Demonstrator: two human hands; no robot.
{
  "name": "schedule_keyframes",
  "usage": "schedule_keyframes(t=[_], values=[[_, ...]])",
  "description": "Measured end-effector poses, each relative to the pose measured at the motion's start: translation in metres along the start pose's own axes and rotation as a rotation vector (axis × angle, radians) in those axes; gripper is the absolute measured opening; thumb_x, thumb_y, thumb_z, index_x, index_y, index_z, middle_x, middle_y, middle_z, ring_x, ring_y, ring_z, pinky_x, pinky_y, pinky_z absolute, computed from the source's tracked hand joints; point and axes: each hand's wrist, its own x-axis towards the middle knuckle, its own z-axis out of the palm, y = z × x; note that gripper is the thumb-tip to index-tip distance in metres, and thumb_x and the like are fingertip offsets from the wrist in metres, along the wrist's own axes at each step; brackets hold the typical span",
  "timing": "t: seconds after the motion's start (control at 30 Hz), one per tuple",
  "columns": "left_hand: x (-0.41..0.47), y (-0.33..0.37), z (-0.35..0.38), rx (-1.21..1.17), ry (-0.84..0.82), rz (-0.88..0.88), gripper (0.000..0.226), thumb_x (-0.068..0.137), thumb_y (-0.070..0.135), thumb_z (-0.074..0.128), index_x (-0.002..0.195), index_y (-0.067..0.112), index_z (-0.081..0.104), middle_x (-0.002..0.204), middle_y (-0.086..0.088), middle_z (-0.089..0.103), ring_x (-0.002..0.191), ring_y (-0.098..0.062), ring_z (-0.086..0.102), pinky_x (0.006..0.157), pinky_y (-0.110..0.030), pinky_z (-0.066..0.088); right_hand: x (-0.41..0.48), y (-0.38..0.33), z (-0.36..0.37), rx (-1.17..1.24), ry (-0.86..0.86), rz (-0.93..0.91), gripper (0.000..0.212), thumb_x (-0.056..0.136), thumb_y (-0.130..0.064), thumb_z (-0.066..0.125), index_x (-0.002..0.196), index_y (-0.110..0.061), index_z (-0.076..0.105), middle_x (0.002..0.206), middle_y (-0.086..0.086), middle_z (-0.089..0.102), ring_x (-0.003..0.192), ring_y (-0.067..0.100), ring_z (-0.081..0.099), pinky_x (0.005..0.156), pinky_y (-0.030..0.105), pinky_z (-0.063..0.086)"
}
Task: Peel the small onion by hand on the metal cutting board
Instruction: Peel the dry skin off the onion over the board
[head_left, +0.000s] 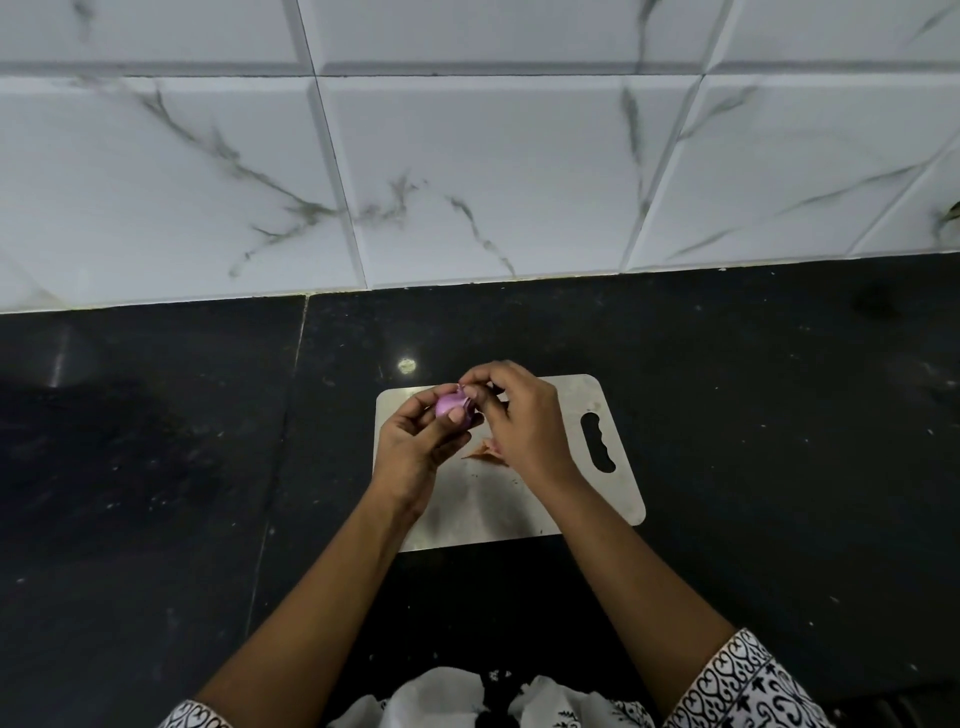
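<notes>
A small purple onion is held above the far left part of the metal cutting board. My left hand grips it from below, thumb pressed on its front. My right hand comes in from the right, its fingertips pinching at the onion's top where a bit of skin lifts. A piece of brownish peeled skin lies on the board, partly hidden under my right hand.
The board lies on a black stone counter, its handle slot on the right side. A white marbled tile wall rises behind the counter. My patterned sleeves and white clothing show at the bottom edge.
</notes>
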Motion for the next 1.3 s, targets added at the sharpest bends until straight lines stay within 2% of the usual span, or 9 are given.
schedule_keyframes(t=[0.23, 0.33, 0.4, 0.6, 0.7, 0.9, 1.07, 1.2, 1.3], values=[[-0.003, -0.005, -0.002, 0.028, -0.028, 0.095, 0.031, 0.072, -0.002, 0.069, 0.097, 0.015, 0.064, 0.096, 0.001, 0.072, 0.095, -0.019, 0.068, 0.079, -0.031, 0.057, 0.006, 0.000, -0.002, 0.215, 0.001, 0.346, 0.008, 0.087, -0.009, 0.061, 0.089, -0.014, 0.067, 0.085, -0.002, 0.068, 0.079, 0.011, 0.065, 0.068, 0.022, 0.057], [-0.006, -0.009, -0.004, 0.034, -0.040, 0.111, 0.034, 0.072, -0.010, 0.066, 0.096, 0.015, 0.064, 0.098, 0.002, 0.073, 0.098, -0.019, 0.067, 0.082, -0.033, 0.057, 0.013, 0.006, -0.012, 0.359, -0.066, 0.548, 0.010, 0.088, -0.005, 0.059, 0.091, -0.010, 0.067, 0.080, -0.003, 0.066, 0.071, 0.009, 0.064, 0.062, 0.017, 0.056], [-0.007, -0.011, -0.005, -0.012, -0.024, 0.083, 0.032, 0.069, -0.001, 0.069, 0.095, 0.015, 0.064, 0.098, 0.002, 0.073, 0.098, -0.021, 0.068, 0.080, -0.033, 0.057, 0.011, 0.011, -0.016, 0.274, -0.116, 0.562, 0.011, 0.089, -0.008, 0.059, 0.094, -0.012, 0.068, 0.081, -0.004, 0.066, 0.071, 0.007, 0.064, 0.060, 0.013, 0.054], [-0.003, -0.017, -0.009, -0.031, 0.030, 0.008, 0.026, 0.075, 0.000, 0.068, 0.093, 0.018, 0.067, 0.104, -0.005, 0.069, 0.099, -0.025, 0.065, 0.071, -0.026, 0.056, 0.000, 0.014, -0.014, -0.177, -0.409, 0.376, 0.022, 0.091, -0.019, 0.057, 0.110, -0.019, 0.067, 0.109, 0.001, 0.068, 0.085, 0.011, 0.065, 0.074, 0.021, 0.051], [-0.003, -0.018, -0.009, -0.029, 0.053, -0.025, 0.025, 0.077, 0.000, 0.067, 0.096, 0.016, 0.067, 0.103, -0.008, 0.070, 0.098, -0.025, 0.067, 0.070, -0.025, 0.056, 0.002, 0.007, -0.021, -0.222, -0.333, 0.248, 0.025, 0.088, -0.019, 0.060, 0.113, -0.020, 0.065, 0.115, 0.001, 0.064, 0.098, 0.015, 0.061, 0.086, 0.031, 0.052], [-0.002, -0.015, -0.008, -0.015, 0.042, -0.025, 0.027, 0.072, 0.005, 0.071, 0.096, 0.016, 0.066, 0.106, -0.013, 0.067, 0.098, -0.024, 0.066, 0.073, -0.026, 0.056, 0.007, -0.004, -0.026, -0.449, -0.369, -0.069, 0.022, 0.088, -0.026, 0.061, 0.107, -0.019, 0.068, 0.097, 0.002, 0.068, 0.085, 0.018, 0.062, 0.075, 0.031, 0.052], [-0.004, -0.013, -0.008, 0.025, 0.035, -0.032, 0.028, 0.075, 0.001, 0.069, 0.099, 0.015, 0.065, 0.108, -0.012, 0.067, 0.097, -0.023, 0.067, 0.073, -0.027, 0.057, 0.012, -0.004, -0.028, -0.617, -0.430, -0.248, 0.024, 0.092, -0.028, 0.052, 0.108, -0.017, 0.066, 0.101, 0.003, 0.066, 0.097, 0.019, 0.054, 0.072, 0.038, 0.053], [-0.002, -0.014, -0.011, 0.154, 0.011, -0.005, 0.029, 0.075, -0.001, 0.070, 0.099, 0.015, 0.066, 0.107, -0.009, 0.068, 0.102, -0.024, 0.065, 0.082, -0.035, 0.056, 0.015, -0.006, -0.025, -0.734, -0.543, -0.302, 0.029, 0.092, -0.033, 0.048, 0.111, -0.016, 0.062, 0.105, 0.003, 0.064, 0.099, 0.018, 0.050, 0.071, 0.035, 0.052], [-0.003, -0.015, -0.009, 0.235, 0.006, 0.078, 0.030, 0.074, -0.005, 0.070, 0.099, 0.012, 0.066, 0.105, -0.011, 0.068, 0.100, -0.022, 0.065, 0.080, -0.030, 0.056, 0.016, -0.006, -0.022, -0.733, -0.554, -0.278, 0.029, 0.088, -0.037, 0.054, 0.103, -0.014, 0.064, 0.097, 0.003, 0.065, 0.091, 0.019, 0.050, 0.068, 0.034, 0.050]])
